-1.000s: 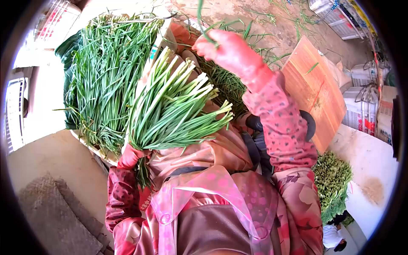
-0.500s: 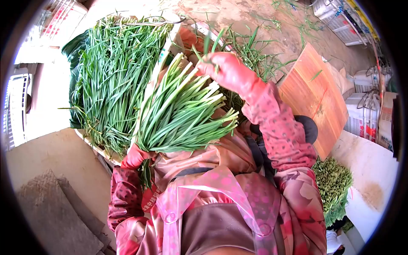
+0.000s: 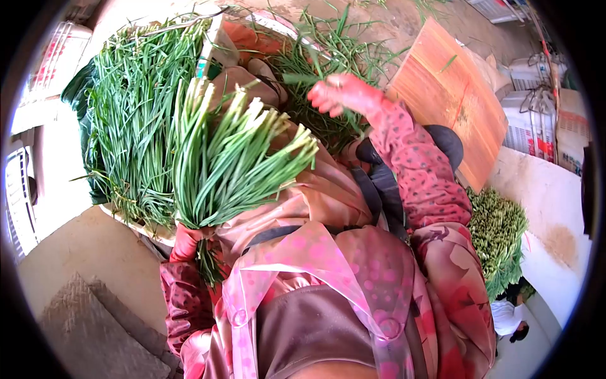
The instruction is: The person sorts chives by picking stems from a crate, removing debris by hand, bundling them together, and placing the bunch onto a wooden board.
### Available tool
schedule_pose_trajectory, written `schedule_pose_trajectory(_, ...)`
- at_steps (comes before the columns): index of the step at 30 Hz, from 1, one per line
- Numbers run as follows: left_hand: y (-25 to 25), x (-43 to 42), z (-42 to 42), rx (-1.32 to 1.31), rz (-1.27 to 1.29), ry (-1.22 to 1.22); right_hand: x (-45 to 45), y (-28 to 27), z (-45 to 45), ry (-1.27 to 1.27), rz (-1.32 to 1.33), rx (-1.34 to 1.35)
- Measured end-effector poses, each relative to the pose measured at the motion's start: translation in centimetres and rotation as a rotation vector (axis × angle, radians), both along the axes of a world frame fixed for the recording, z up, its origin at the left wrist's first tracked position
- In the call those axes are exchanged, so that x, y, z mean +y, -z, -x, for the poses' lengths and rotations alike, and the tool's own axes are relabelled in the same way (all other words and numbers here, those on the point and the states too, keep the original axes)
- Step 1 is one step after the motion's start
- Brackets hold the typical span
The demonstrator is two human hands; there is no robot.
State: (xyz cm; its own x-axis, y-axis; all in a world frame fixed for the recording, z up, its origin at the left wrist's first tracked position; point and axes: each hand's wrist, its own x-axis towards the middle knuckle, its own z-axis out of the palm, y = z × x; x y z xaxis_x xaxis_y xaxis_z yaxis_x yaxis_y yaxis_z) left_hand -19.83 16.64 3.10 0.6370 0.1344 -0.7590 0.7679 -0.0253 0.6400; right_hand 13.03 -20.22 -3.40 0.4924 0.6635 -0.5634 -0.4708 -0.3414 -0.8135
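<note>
My left hand (image 3: 184,242), in a red glove, is closed around the leafy lower end of a bunch of garlic chives (image 3: 221,170). Their pale cut ends fan out upward and to the right, over my apron. My red-gloved right hand (image 3: 344,95) is raised to the right of the bunch, apart from it, its fingers loosely spread. A blurred green strand shows just left of those fingers, above a heap of loose green leaves (image 3: 322,120). Left of the bunch, a large pile of chives (image 3: 136,120) fills a container with a pale rim.
A wooden board (image 3: 445,95) leans at the right, above a stack of trimmed chives (image 3: 499,221). White crates (image 3: 530,117) stand beyond it. Grey matting (image 3: 95,328) lies at lower left. Another person (image 3: 508,316) is partly visible at lower right.
My right hand has moved right, away from the cut ends, and its fingers have loosened from some green strands. The bunch in my left hand has shifted left in view.
</note>
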Motion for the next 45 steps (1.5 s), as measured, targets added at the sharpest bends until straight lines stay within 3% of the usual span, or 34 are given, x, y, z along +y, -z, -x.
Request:
schedule_pose_trajectory(2,-0.4,-0.4,0.3,0.043,0.037,-0.03,-1.0,-0.3,3.8,-0.121,0.065,0.012)
schedule_pose_trajectory(4,-0.9,-1.6,0.3,-0.01,0.016,-0.063,-0.1,-1.3,6.9,-0.088,-0.007,0.164)
schedule_pose_trajectory(8,-3.4,-4.5,-0.6,0.112,-0.022,-0.239,4.0,-2.1,11.1,0.173,-0.024,0.175)
schedule_pose_trajectory(10,-2.2,-4.1,0.4,0.114,0.008,-0.22,4.1,0.2,11.4,0.221,-0.064,0.181)
schedule_pose_trajectory(12,-1.3,-3.7,1.3,0.085,0.053,-0.255,4.2,1.7,11.7,0.263,-0.065,0.016)
schedule_pose_trajectory(16,-1.0,-3.4,1.4,0.095,0.055,-0.243,1.3,-0.5,10.2,0.24,0.165,0.03)
schedule_pose_trajectory(20,-1.9,-3.9,0.3,0.112,0.089,-0.228,-3.6,1.8,6.3,0.359,0.284,-0.05)
schedule_pose_trajectory(21,-0.9,-2.9,1.0,0.103,0.098,-0.198,-3.1,1.3,6.0,0.394,0.142,0.003)
schedule_pose_trajectory(24,-1.2,-3.0,0.4,0.091,0.14,-0.208,1.4,-2.1,5.0,0.259,-0.04,-0.086)
schedule_pose_trajectory(26,-0.3,-2.2,0.9,0.074,0.122,-0.201,5.8,1.1,3.8,0.056,-0.19,-0.464)
schedule_pose_trajectory(29,-1.5,-3.1,0.4,0.081,0.122,-0.226,9.2,-3.8,5.0,-0.284,0.076,-0.658)
schedule_pose_trajectory(30,-1.9,-3.5,0.2,0.08,0.119,-0.229,9.3,-3.3,5.6,-0.194,0.049,-0.58)
schedule_pose_trajectory(32,-2.2,-4.1,-0.1,0.106,0.038,-0.201,7.7,-1.2,6.1,0.032,-0.176,-0.124)
schedule_pose_trajectory(36,-2.0,-4.1,-1.1,0.124,0.067,-0.104,5.2,1.3,5.7,0.384,-0.047,0.006)
schedule_pose_trajectory(38,-2.1,-4.2,-1.0,0.111,0.077,-0.124,3.7,0.5,4.9,0.621,-0.053,-0.103)
schedule_pose_trajectory(39,-2.2,-4.2,-1.1,0.096,0.084,-0.136,3.1,-0.2,4.5,0.597,-0.024,-0.16)
schedule_pose_trajectory(40,-2.3,-4.1,-1.2,0.098,0.083,-0.138,2.6,-1.8,4.7,0.479,0.006,-0.284)
schedule_pose_trajectory(43,-2.4,-4.0,-1.6,0.141,0.087,-0.107,4.1,-2.1,6.6,0.099,-0.073,-1.219)
schedule_pose_trajectory(44,-2.2,-3.9,-1.7,0.158,0.074,-0.085,5.0,-2.3,7.1,0.021,-0.095,-1.176)
schedule_pose_trajectory(45,-2.1,-3.8,-1.7,0.176,0.059,-0.069,5.6,-3.1,7.6,-0.008,-0.055,-1.317)
